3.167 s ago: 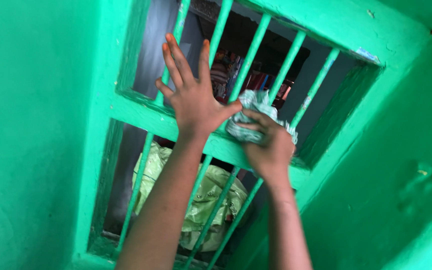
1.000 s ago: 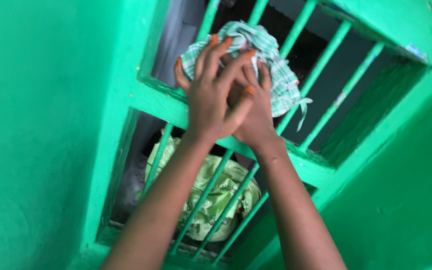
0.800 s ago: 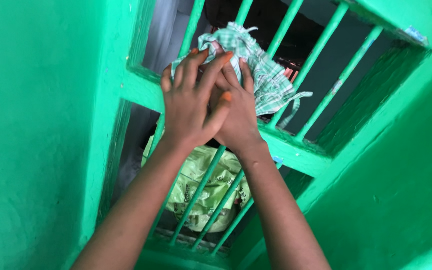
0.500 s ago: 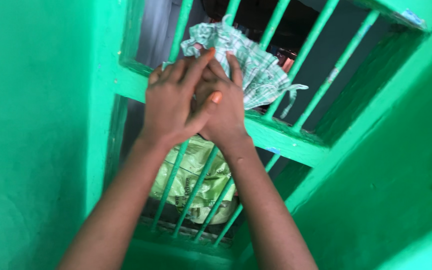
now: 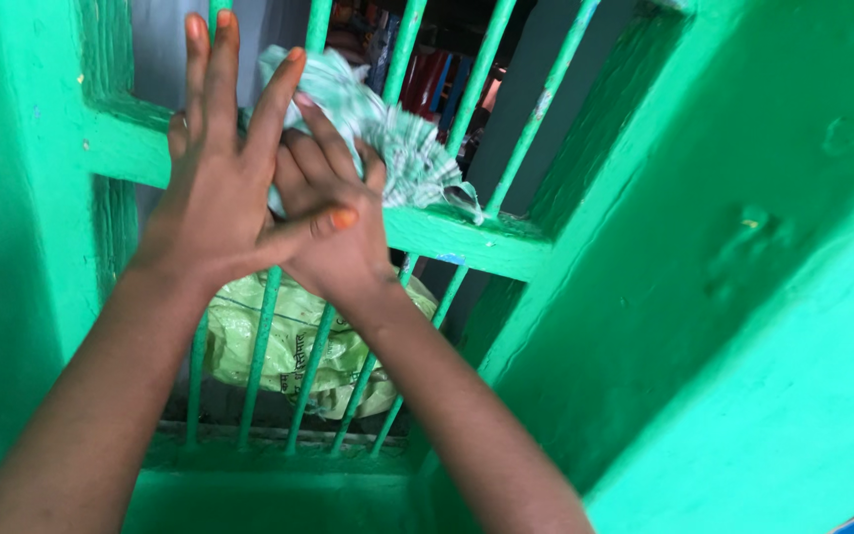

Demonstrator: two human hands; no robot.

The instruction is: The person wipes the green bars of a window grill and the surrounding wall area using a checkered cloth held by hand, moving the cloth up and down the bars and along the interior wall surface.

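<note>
1. Where the two wrists cross before the green window grille, left hand laid flat over the back of right hand; left fingers straight and slightly spread, thumb stretched across the right knuckles.
2. Right hand curled, fingertips pushed into checked green-and-white cloth; grip closed on the fabric, palm side hidden.
3. Cloth bunched against the vertical bars of the upper opening, resting just above the horizontal crossbar; loose corner hanging over the crossbar at the right edge of the bundle.
4. Whether cloth wraps around a bar or only presses against it: cannot tell.
5. Below the crossbar, behind the lower bars: crumpled pale green plastic sack, sitting on the sill.
6. Green painted wall on both sides of the window recess, surface rough and chipped in spots.
7. Beyond upper bars: dark interior with blurred coloured fabrics, detail unreadable.
</note>
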